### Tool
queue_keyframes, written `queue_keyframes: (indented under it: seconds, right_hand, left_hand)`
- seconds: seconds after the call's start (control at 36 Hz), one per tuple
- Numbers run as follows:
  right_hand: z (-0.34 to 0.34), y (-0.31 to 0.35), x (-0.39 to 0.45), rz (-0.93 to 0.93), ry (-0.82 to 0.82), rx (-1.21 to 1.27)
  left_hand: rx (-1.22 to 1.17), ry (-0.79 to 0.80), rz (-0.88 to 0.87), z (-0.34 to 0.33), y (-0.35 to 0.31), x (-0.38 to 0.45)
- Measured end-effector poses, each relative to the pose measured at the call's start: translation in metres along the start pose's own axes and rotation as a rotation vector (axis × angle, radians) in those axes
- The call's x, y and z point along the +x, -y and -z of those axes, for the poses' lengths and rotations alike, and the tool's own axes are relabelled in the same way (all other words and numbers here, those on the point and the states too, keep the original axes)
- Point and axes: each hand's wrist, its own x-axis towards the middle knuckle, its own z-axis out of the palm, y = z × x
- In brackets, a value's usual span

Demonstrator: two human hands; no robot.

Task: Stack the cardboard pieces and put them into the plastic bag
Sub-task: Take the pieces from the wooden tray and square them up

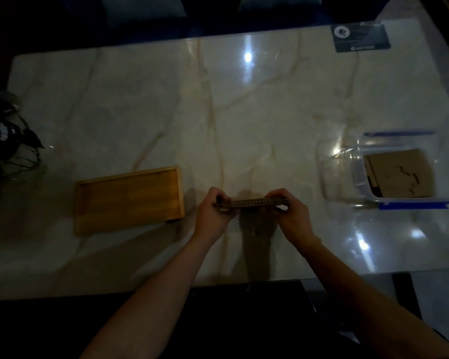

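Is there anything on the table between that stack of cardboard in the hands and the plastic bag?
Nothing visible. Both hands hold the cardboard stack, and only bare marble table lies between it and the plastic bag to the right. The wooden tray sits on the opposite side.

Fingertips of left hand (213,211) and right hand (292,212) hidden behind the cardboard stack (249,203); number of pieces too small to count. Faces of the stack unseen, only its near edge showing. Print on the dark card (359,37) at the far right of the bench (244,112) too blurred to read. Dark plant (8,141) cut off by the left edge. Cardboard (399,174) in the clear plastic bag (347,174) dim, markings unclear. Forearms cut off at the bottom edge.
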Motion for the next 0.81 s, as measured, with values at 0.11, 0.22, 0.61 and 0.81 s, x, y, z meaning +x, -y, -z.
queue_keyframes:
  seconds: [0.11,0.22,0.61,0.81]
  right_hand:
    - [0.003,-0.006,0.004,-0.005,0.036,-0.039]
    - [0.003,-0.009,0.007,-0.008,0.034,-0.063]
    - [0.000,-0.011,0.010,0.004,0.018,-0.055]
    - [-0.001,-0.013,0.008,-0.002,0.013,-0.032]
  left_hand:
    - [0.088,0.022,-0.023,0.009,-0.003,-0.005]
    - [0.449,-0.156,-0.364,0.023,-0.015,-0.024]
    - [1.015,-0.056,-0.557,0.010,-0.013,-0.047]
    - [1.134,0.017,-0.535,0.005,-0.016,-0.051]
